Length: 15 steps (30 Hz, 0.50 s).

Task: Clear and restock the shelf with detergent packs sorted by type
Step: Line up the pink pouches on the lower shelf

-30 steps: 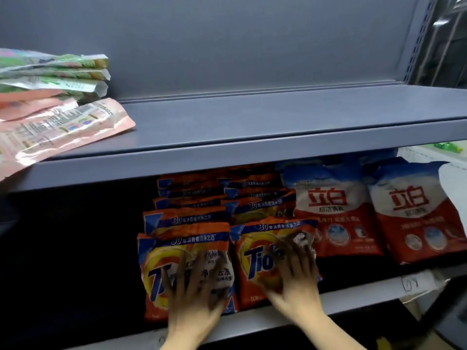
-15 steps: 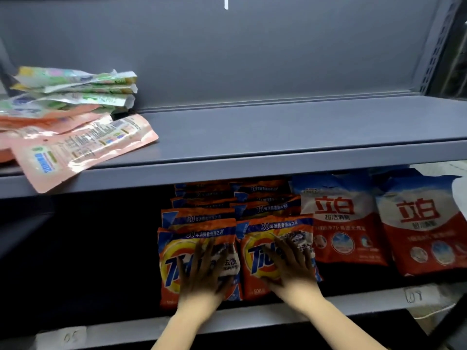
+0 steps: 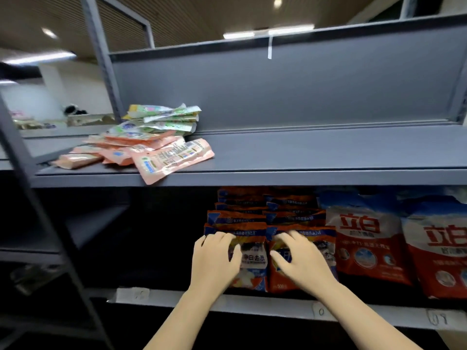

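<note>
Two rows of orange detergent packs stand on the lower shelf (image 3: pixel 255 307), several deep. My left hand (image 3: pixel 214 261) grips the front left orange pack (image 3: pixel 254 258), fingers curled over its top edge and thumb on its face. Beside it, my right hand (image 3: pixel 302 261) presses on the front right orange pack (image 3: pixel 279 285) with fingers spread, their tips near the top edge. Two red-and-white detergent packs (image 3: pixel 364 238) stand to the right of the orange rows.
On the upper shelf (image 3: pixel 316 152) at the left lies a loose pile of pink and green pouches (image 3: pixel 161 150), one hanging over the front edge. A slanted grey upright (image 3: pixel 50 223) crosses the left side. Paper labels are stuck to the lower shelf's front rail.
The view has tilted up, now showing the shelf's top and the ceiling. My hands slid up the orange packs to their top edges, and the left fingers curled over.
</note>
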{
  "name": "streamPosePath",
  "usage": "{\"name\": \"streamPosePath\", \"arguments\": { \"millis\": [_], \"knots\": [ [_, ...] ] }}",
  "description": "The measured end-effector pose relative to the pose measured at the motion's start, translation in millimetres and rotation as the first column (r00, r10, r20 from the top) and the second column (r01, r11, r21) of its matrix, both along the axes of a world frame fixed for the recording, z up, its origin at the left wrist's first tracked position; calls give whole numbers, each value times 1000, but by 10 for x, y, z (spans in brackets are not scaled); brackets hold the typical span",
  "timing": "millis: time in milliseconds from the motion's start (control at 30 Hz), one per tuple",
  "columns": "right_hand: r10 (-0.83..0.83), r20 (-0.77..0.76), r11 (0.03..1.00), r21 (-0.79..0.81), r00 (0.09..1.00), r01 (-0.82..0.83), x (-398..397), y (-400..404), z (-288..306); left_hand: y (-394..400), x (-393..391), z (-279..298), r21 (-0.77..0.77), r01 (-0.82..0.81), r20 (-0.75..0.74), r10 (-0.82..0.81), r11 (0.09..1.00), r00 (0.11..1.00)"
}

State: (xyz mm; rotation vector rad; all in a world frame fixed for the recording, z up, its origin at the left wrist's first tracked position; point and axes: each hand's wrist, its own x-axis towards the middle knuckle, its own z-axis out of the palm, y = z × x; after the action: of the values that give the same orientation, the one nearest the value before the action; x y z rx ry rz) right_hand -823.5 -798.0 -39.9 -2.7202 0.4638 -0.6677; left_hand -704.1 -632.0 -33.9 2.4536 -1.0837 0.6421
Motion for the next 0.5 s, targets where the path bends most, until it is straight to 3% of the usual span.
{"name": "streamPosePath", "arguments": {
  "millis": [133, 300, 500],
  "knots": [
    [137, 229, 990, -2, 964, -141, 34, 334, 378, 318, -24, 410, -209, 51, 118, -27, 977, 993],
    [236, 424, 971, -67, 874, -229, 295, 704, 954, 667, 191, 937, -343, -33, 183, 101, 939, 978],
    [273, 425, 962, -122, 863, -244, 792, 962, 1305, 995, 705, 1266, -400, -129, 150, 204, 907, 967]
  ]
}}
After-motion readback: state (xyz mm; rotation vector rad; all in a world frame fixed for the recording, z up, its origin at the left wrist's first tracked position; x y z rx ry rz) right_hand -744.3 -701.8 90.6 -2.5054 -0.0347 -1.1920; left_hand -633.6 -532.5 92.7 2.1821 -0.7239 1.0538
